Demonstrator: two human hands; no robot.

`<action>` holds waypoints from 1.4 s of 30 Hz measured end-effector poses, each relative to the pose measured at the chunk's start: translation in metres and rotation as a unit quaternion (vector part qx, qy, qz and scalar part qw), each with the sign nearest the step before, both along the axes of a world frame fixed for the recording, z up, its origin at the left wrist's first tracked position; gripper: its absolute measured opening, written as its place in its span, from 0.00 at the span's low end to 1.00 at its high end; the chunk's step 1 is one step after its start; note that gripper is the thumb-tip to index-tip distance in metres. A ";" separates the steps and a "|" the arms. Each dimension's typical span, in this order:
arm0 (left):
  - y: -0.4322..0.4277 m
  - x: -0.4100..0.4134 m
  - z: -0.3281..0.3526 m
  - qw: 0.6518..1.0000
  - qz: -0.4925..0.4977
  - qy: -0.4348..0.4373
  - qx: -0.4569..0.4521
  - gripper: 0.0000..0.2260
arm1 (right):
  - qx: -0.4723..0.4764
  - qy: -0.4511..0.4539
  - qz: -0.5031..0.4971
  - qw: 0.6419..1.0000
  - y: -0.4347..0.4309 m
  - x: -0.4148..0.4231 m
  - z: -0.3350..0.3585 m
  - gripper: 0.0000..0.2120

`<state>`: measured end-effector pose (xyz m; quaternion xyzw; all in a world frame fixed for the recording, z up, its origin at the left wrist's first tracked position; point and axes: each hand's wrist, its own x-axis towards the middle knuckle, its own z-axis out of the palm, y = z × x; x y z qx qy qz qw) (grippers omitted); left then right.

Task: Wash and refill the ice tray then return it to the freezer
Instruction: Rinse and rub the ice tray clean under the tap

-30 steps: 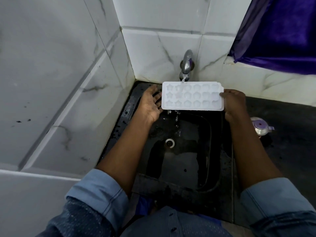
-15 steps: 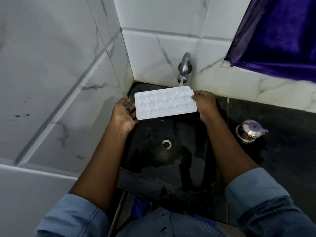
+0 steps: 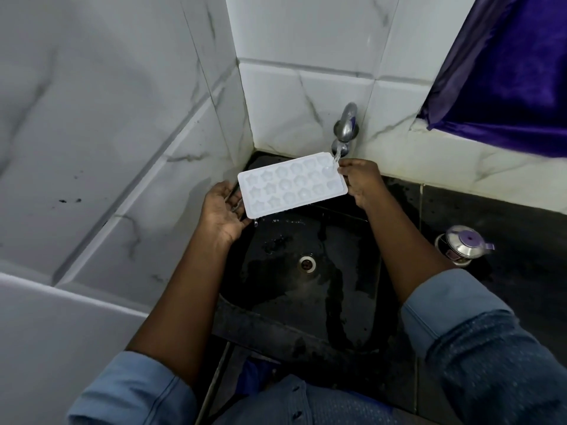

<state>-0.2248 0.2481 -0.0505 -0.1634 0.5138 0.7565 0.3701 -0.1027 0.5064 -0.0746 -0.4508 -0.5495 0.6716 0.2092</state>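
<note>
A white ice tray (image 3: 291, 184) with star and round moulds is held level over the black sink (image 3: 352, 302). My left hand (image 3: 222, 210) supports its left end from below, fingers under the tray. My right hand (image 3: 360, 179) grips its right end, fingers curled round the edge. Water runs from the steel tap (image 3: 346, 127) onto the tray's far right corner. A drop falls from the tray's near left corner. The sink's drain (image 3: 307, 263) lies below the tray.
White marble-look tiled walls (image 3: 122, 133) close in on the left and behind the tap. A small steel pot with a purple knob (image 3: 461, 243) stands on the dark counter to the right. A purple cloth (image 3: 506, 72) hangs at the upper right.
Both hands have carried the tray leftward under the tap, so the stream now lands on its far right corner instead of its middle. The tray is tilted slightly clockwise.
</note>
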 end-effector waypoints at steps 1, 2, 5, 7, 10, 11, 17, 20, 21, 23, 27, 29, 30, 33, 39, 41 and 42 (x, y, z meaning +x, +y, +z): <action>0.001 0.000 0.000 1.000 -0.002 0.001 0.003 0.06 | -0.001 0.002 -0.004 1.000 0.002 0.000 0.000 0.11; 0.001 0.000 -0.001 1.000 -0.005 0.005 0.006 0.06 | -0.002 0.003 -0.009 1.000 0.003 0.001 0.000 0.11; 0.004 -0.002 -0.005 1.000 -0.016 0.017 0.012 0.12 | -0.001 0.005 -0.023 1.000 0.006 0.007 0.002 0.10; 0.008 -0.003 -0.006 0.999 -0.026 0.019 0.012 0.20 | -0.001 0.007 -0.030 1.000 0.008 0.014 0.005 0.11; 0.015 0.001 -0.002 0.999 -0.040 0.023 0.013 0.23 | 0.003 0.011 -0.041 0.999 0.014 0.026 0.008 0.12; 0.018 0.003 -0.001 0.999 -0.039 0.025 0.015 0.23 | 0.003 0.012 -0.046 0.999 0.016 0.029 0.008 0.12; 0.034 0.011 0.002 0.998 -0.051 0.030 0.022 0.20 | 0.010 0.013 -0.072 0.997 0.027 0.047 0.010 0.11; 0.039 0.015 0.003 0.997 -0.069 0.032 0.025 0.15 | 0.014 0.008 -0.090 0.996 0.028 0.057 0.009 0.09; 0.041 0.016 0.004 0.996 -0.074 0.033 0.026 0.15 | 0.015 0.004 -0.094 0.995 0.028 0.061 0.008 0.09; 0.041 0.018 0.003 0.996 -0.078 0.034 0.026 0.16 | 0.022 -0.006 -0.094 0.995 0.024 0.069 0.008 0.08; 0.040 0.026 0.001 0.997 -0.070 0.034 0.019 0.19 | 0.046 -0.009 -0.074 0.996 0.012 0.084 0.010 0.09; 0.039 0.032 0.000 0.997 -0.066 0.031 0.005 0.15 | 0.061 -0.008 -0.058 0.996 0.004 0.090 0.010 0.08; 0.038 0.035 -0.001 0.998 -0.063 0.031 0.002 0.12 | 0.071 -0.012 -0.054 0.996 0.001 0.092 0.009 0.07; 0.034 0.050 -0.003 0.998 -0.057 0.031 0.010 0.10 | 0.100 -0.038 -0.041 0.993 -0.006 0.098 0.004 0.09; 0.012 0.076 -0.013 0.994 -0.090 0.021 0.062 0.17 | 0.110 -0.034 0.001 0.993 -0.024 0.118 0.006 0.10; 0.004 0.080 -0.016 0.992 -0.103 -0.002 0.077 0.19 | 0.132 -0.052 0.009 0.990 -0.028 0.122 0.002 0.09; 0.001 0.081 -0.018 0.991 -0.108 -0.008 0.076 0.20 | 0.144 -0.060 0.012 0.988 -0.029 0.124 0.000 0.09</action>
